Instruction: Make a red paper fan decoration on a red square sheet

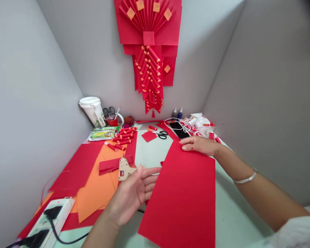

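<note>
A sheet of red paper (183, 196), plain, smooth and evenly bright (rectangular, though its nearest edge runs out of view), is held tilted above the pale tabletop (235, 206). The right hand (204, 146) grips its far edge near the left corner, thumb on the front face. The left hand (131, 193) is palm-up with fingers loosely spread, fingertips at the sheet's left edge; whether they touch it I cannot tell. Beside the left thumb lies a hot glue gun (123, 168); beyond are orange-tipped red paper rolls (125, 135) and black-handled scissors (162, 135).
</note>
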`<state>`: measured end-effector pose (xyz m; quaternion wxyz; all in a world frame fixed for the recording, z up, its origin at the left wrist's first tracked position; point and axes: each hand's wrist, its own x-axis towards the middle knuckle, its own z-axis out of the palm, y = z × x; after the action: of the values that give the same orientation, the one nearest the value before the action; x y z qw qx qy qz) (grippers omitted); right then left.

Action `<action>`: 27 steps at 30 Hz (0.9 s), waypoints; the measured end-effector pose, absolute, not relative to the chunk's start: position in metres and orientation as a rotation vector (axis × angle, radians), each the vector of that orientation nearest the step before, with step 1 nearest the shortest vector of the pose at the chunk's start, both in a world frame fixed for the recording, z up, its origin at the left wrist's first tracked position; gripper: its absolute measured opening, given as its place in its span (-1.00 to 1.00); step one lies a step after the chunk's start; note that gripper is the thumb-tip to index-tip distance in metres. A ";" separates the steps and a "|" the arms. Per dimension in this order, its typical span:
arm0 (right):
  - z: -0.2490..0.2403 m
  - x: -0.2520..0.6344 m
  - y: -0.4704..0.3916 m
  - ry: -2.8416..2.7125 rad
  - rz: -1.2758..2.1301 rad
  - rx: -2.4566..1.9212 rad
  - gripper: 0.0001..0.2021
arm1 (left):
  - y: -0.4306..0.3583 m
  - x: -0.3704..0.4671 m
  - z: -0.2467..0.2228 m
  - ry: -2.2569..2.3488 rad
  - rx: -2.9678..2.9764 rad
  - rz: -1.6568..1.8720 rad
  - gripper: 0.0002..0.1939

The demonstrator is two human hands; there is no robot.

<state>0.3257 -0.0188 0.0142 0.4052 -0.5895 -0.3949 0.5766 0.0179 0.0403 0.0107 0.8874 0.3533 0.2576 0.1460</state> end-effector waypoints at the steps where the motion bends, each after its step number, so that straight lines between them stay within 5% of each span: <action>1: 0.019 0.320 -0.013 -1.138 1.456 -1.529 -0.70 | 0.038 0.017 0.009 0.525 0.765 0.277 -0.54; 8: 0.045 0.296 0.009 -1.608 1.360 -1.604 -0.63 | 0.025 0.024 0.000 0.604 0.727 0.238 -0.69; 16: 0.028 0.322 -0.014 -1.224 1.186 -1.403 -0.48 | 0.046 0.019 0.005 0.828 0.558 0.712 -0.60; 22: 0.009 0.277 -0.029 -1.224 1.243 -1.452 -0.69 | 0.050 0.018 0.007 0.862 0.509 0.803 -0.49; 27: 0.017 0.251 -0.031 -1.387 0.960 -1.622 -0.76 | 0.048 0.019 0.010 0.883 0.571 0.748 -0.45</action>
<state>0.2507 -0.0311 0.0171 0.3899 -0.6383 -0.5458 0.3776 0.0188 0.0479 0.0099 0.7989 0.2661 0.4116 0.3486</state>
